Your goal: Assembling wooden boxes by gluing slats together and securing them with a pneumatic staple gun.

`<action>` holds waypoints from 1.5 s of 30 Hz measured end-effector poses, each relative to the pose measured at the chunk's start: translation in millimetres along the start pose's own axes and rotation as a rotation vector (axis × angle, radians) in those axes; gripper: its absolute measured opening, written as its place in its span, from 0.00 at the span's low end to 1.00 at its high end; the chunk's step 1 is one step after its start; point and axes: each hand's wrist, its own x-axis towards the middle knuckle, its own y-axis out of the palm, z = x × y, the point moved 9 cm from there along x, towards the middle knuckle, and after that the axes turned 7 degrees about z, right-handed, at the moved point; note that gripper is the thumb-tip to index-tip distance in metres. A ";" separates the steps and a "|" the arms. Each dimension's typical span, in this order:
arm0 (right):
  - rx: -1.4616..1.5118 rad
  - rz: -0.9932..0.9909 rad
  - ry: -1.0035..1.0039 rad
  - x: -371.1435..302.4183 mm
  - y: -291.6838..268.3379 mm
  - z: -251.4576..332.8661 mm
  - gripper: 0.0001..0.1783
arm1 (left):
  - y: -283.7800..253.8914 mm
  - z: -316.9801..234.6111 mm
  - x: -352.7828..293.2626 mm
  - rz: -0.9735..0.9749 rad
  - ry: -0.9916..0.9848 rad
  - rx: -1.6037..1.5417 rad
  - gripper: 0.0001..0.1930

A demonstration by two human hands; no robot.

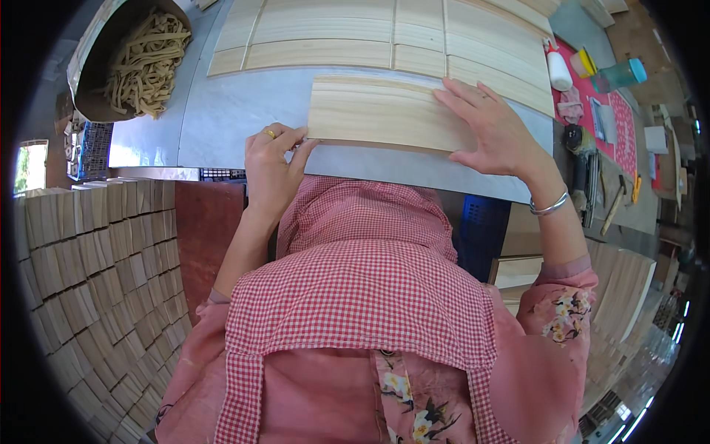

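Wooden board (377,112) on the near part of the worktable (214,133); the right hand (497,127) grips it across its width, apparently for steadiness; the left hand (272,163), fingers narrowed, touches one corner, pinch uncertain

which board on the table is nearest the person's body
The single board with the left hand at its left end and the right hand at its right; the other boards lie side by side farther back.
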 end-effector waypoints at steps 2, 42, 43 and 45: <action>-0.045 -0.024 -0.010 -0.4 0.5 3.1 0.49 | -1.3 -2.1 -0.1 -0.011 0.015 0.012 0.09; 0.440 -0.410 0.351 -116.2 30.6 -39.8 0.06 | -1.0 -8.6 23.7 0.296 -0.053 0.165 0.08; 0.414 -0.503 0.447 -130.2 24.9 -53.8 0.10 | -6.3 -8.2 25.6 0.403 -0.186 0.264 0.09; 0.156 -0.644 0.698 -190.1 18.6 -96.0 0.23 | -12.1 -20.4 34.1 0.523 -0.322 0.337 0.12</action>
